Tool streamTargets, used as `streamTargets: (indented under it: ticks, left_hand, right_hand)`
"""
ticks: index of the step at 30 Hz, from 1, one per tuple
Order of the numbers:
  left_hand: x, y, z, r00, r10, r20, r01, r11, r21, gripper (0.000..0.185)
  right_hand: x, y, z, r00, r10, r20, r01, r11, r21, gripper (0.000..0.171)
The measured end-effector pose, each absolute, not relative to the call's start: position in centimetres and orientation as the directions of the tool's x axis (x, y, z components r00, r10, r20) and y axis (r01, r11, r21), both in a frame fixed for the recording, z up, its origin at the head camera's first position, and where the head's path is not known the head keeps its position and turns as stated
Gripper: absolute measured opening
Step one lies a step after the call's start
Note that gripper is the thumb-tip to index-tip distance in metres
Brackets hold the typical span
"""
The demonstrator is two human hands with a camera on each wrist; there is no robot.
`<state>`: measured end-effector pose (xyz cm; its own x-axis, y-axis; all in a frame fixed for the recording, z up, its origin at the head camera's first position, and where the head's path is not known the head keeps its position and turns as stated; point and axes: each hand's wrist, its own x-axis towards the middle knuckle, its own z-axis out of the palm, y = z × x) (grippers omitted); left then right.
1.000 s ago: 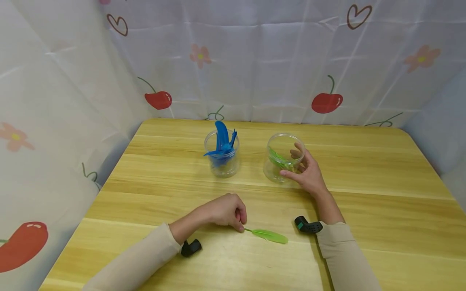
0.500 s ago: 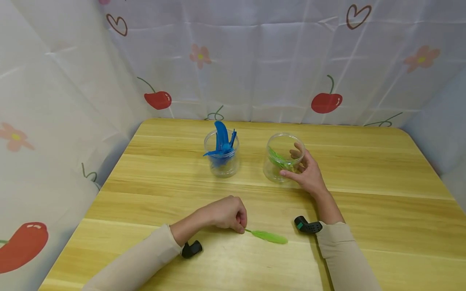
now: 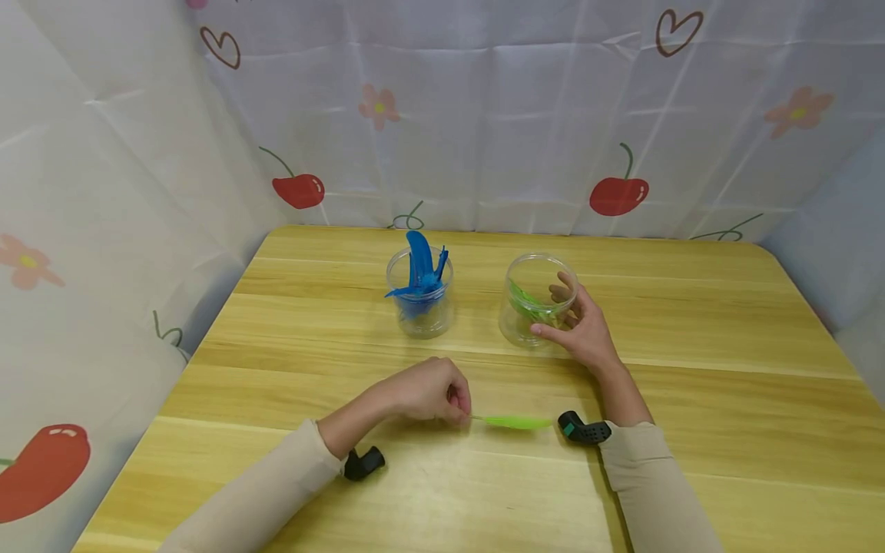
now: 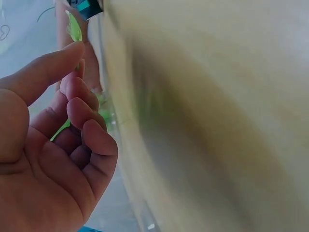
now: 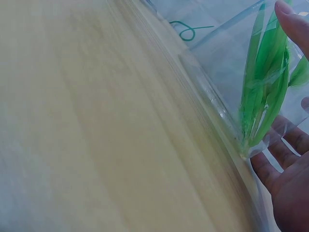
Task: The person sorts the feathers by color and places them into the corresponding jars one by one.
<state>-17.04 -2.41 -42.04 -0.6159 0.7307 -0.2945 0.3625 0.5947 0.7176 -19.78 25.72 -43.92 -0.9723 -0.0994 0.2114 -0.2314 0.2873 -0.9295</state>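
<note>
My left hand pinches the quill of a light green feather between thumb and fingertips. The feather points right, just above the table. In the left wrist view its tip stands out beyond the thumb. My right hand holds a clear plastic jar from its right side, thumb in front and fingers behind. Inside that jar lie several green feathers, leaning against its wall. To its left stands a second clear jar with blue feathers sticking out over the rim.
Both jars stand on a light wooden table. A white curtain printed with cherries, flowers and hearts hangs behind it. Each wrist carries a black camera mount, one near the left sleeve and one near the right.
My left hand has lifted slightly, and the green feather has risen off the table with it and turned nearly level. My right hand and both jars have stayed in place.
</note>
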Motion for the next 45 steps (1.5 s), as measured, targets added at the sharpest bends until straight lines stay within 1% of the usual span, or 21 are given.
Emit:
streamTargets:
  ticks: [5,13,19,24,30,33,37,40,45]
  left_hand:
    - [-17.4,-1.9,-41.1,-0.628,0.74,-0.239,0.402,0.572,0.715,0.014]
    - [-17.8,-1.0,-40.0,-0.642,0.756,-0.127,0.46,0.513,0.725,0.011]
    - [-18.0,0.0,-39.3,-0.665,0.743,-0.073,0.431,0.462,0.776,0.008]
    - [-18.2,0.7,-39.1,-0.708,0.705,-0.038,0.384,0.43,0.817,0.007]
    - [-18.5,1.3,-38.7,-0.797,0.605,-0.011,0.26,0.359,0.896,0.01]
    - [-18.8,1.5,-38.6,-0.834,0.552,-0.02,0.186,0.314,0.931,0.011]
    - [-19.2,1.9,-38.4,-0.86,0.508,-0.048,0.084,0.234,0.969,0.014]
    - [-19.5,2.2,-38.4,-0.876,0.478,-0.064,0.022,0.171,0.985,0.016]
    - [-19.9,2.7,-38.3,-0.902,0.418,-0.106,-0.083,0.073,0.994,0.019]
  right_hand:
    - [-19.5,25.7,-43.8,-0.973,-0.096,0.21,-0.229,0.284,-0.931,0.088]
    - [-20.0,26.0,-44.5,-0.973,-0.092,0.211,-0.229,0.281,-0.932,0.09]
    - [-21.0,26.6,-46.6,-0.975,-0.078,0.206,-0.22,0.266,-0.939,0.095]
    - [-21.3,26.9,-47.3,-0.978,-0.071,0.194,-0.206,0.234,-0.95,0.099]
    - [-21.2,26.9,-46.9,-0.971,-0.081,0.223,-0.237,0.278,-0.931,0.096]
    - [-20.6,26.5,-45.8,-0.971,-0.094,0.22,-0.238,0.28,-0.93,0.096]
    - [-19.7,25.9,-44.3,-0.975,-0.091,0.204,-0.221,0.28,-0.934,0.09]
    - [-19.5,25.7,-43.9,-0.974,-0.084,0.211,-0.226,0.288,-0.931,0.085]
    - [-19.5,25.6,-43.6,-0.972,-0.086,0.217,-0.233,0.292,-0.928,0.089]
